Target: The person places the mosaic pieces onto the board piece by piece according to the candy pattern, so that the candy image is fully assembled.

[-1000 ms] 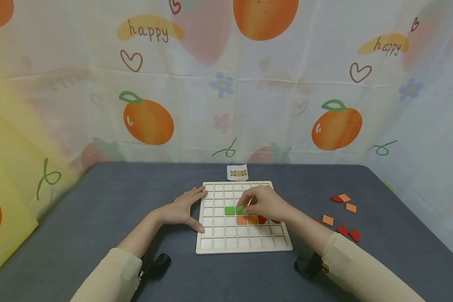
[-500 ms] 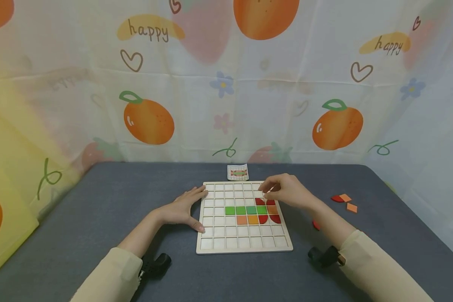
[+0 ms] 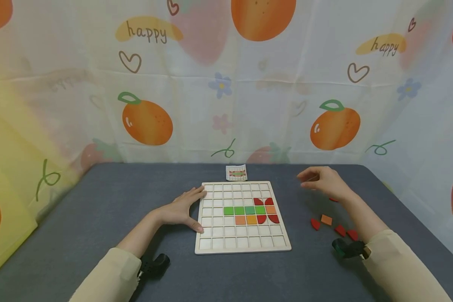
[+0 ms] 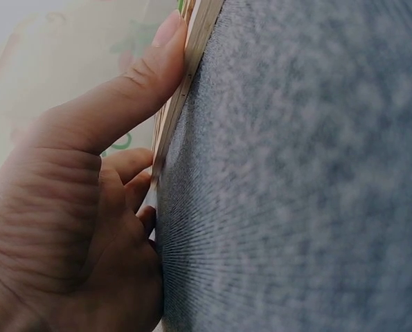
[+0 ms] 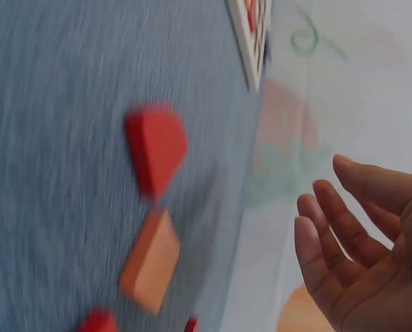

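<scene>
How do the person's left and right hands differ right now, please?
The left hand touches the grid board; the right hand hangs in the air to the board's right. The left hand's thumb is spread wide from its fingers; the right hand's sits closer, fingers loosely bent. Both extend from cream sleeves.

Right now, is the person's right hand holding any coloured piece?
No, the right wrist view shows the right hand empty, with a red piece and an orange piece lying on the table.
</scene>
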The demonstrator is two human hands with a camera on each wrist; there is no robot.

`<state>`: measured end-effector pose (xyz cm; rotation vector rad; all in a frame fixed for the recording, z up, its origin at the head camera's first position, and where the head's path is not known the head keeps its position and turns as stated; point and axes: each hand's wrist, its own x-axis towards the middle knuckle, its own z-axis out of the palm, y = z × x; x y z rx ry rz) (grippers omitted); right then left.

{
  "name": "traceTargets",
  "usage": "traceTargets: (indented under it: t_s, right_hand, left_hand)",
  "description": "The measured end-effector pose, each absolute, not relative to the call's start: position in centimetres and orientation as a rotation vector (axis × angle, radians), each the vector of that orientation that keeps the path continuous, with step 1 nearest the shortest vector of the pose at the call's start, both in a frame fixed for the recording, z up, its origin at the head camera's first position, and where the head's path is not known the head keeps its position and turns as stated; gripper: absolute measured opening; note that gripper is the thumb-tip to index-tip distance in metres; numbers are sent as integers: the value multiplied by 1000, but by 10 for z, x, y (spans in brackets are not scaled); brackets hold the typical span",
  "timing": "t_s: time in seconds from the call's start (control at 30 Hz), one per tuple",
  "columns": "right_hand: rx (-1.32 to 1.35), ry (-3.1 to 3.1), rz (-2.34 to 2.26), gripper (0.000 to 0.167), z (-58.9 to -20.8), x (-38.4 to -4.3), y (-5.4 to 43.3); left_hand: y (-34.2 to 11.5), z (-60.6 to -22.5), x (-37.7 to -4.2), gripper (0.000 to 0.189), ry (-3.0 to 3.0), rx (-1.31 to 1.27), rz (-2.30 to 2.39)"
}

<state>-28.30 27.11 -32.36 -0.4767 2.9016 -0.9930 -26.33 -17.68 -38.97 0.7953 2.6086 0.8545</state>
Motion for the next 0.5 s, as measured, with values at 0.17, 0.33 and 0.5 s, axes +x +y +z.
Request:
traceTargets:
  t_s: [0.17, 0.33, 0.5]
  right_hand:
    - [-346, 2924, -976, 42, -327, -287, 302]
    - [-220, 2892, -904, 52, -331, -291, 332]
    - [-98, 2825, -801, 60, -337, -295, 357]
  left_hand:
    - [-178, -391, -264, 119, 2606, 792, 855]
    - [-178, -392, -264, 119, 2604, 792, 854]
    - [-177, -391, -264, 119, 2602, 796, 854]
